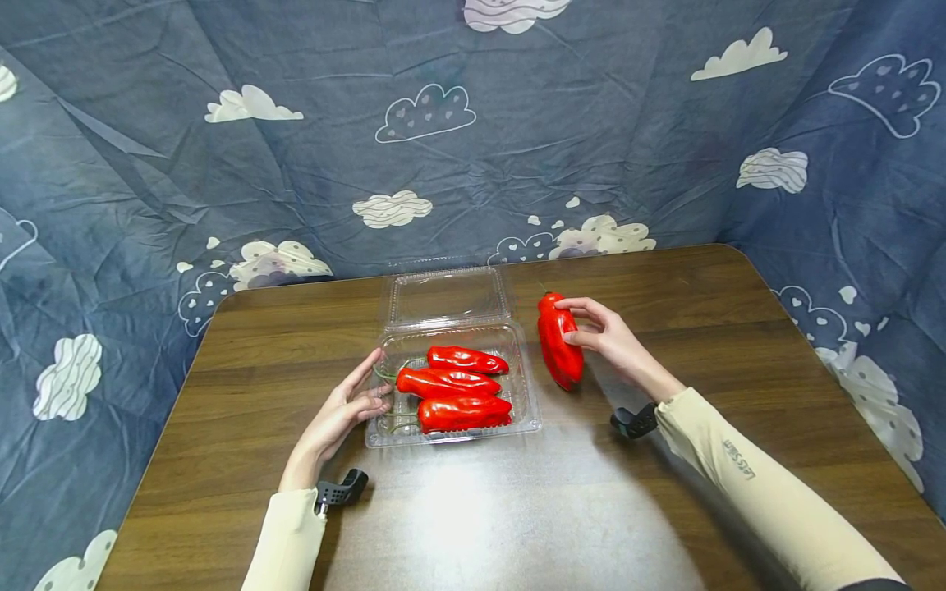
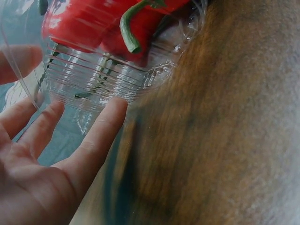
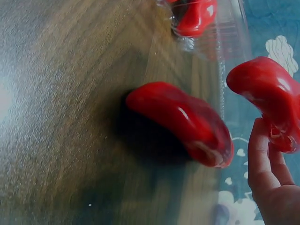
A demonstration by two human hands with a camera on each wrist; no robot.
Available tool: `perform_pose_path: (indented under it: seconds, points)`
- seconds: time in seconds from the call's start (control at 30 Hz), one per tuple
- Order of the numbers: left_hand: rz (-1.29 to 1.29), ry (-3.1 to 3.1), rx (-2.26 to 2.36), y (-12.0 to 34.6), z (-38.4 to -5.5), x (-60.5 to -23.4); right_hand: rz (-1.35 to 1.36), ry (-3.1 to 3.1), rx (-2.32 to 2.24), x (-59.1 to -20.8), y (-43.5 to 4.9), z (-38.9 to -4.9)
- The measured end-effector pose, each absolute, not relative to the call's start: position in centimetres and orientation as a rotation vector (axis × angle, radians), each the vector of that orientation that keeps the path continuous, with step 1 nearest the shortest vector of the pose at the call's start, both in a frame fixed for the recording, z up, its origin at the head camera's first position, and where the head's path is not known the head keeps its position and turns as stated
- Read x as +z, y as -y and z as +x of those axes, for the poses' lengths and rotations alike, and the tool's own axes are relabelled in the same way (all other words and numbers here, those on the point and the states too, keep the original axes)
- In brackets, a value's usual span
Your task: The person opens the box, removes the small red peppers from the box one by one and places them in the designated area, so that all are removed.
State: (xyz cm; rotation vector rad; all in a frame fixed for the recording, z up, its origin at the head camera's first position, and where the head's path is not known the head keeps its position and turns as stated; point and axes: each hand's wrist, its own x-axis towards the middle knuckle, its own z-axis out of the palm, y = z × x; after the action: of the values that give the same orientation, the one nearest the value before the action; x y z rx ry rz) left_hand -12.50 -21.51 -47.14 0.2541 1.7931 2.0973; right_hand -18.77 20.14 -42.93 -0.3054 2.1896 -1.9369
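In the head view a clear plastic clamshell box (image 1: 526, 394) lies with its lid (image 1: 448, 300) folded back. Three long red peppers (image 1: 449, 382) with green stems lie crosswise inside. My left hand (image 1: 336, 423) is at the box's left side, its extended fingers spread and fingertips against the ribbed wall (image 2: 93, 84). To the right of the box, my right hand (image 1: 602, 332) pinches a red pepper (image 3: 272, 91) between thumb and fingers. Another red pepper (image 3: 180, 122) shows over the tabletop in the right wrist view; in the head view the two overlap as one red shape.
The brown wood-grain table (image 1: 281, 353) has rounded far corners. A blue cloth (image 1: 443, 180) printed with clouds hangs behind it and along both sides. Light glares off the tabletop in front of the box. Black straps sit at both wrists.
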Motion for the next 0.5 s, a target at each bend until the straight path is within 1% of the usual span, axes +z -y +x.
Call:
perform_pose_path:
  seconds: [0.5]
  points:
    - [0.266,-1.78,2.108,21.54,-12.49,-47.14,-0.219,-2.236,-1.955,-43.2,-21.1,-18.68]
